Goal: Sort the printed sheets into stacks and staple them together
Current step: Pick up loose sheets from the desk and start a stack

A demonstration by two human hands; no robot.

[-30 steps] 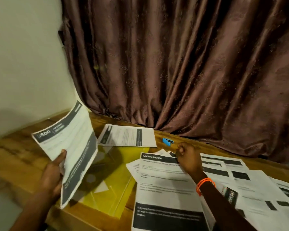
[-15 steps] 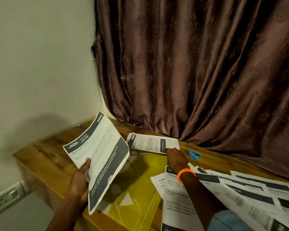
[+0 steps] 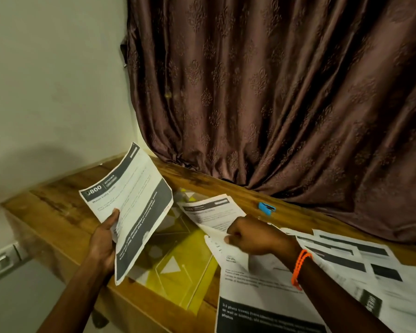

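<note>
Paper fills both my hands. My left hand (image 3: 103, 243) grips a printed sheet (image 3: 132, 205) headed "KITCHEN", thumb on its face and fingers curled behind, so it stands tilted up off the table. My right hand (image 3: 252, 236) pinches the near edge of a second sheet (image 3: 209, 212), fingers curled on the paper, which lifts and bends between my two hands. Under my right wrist and forearm lies a loose spread of more printed sheets (image 3: 346, 258), overlapping one another, with a big page (image 3: 255, 296) nearest me showing a black band with white text. Just beyond my right hand a small blue stapler (image 3: 266, 208) sits on the bare wood. Between my hands a yellow patterned panel (image 3: 175, 265) lies in the tabletop. An orange bracelet (image 3: 300, 267) circles my right wrist. The wooden table (image 3: 58, 212) runs out past my left hand to a pale wall (image 3: 46, 92). Beyond both hands a brown curtain (image 3: 274, 92) hangs to the table's far edge. Below my left forearm, a wall socket (image 3: 0, 263).
</note>
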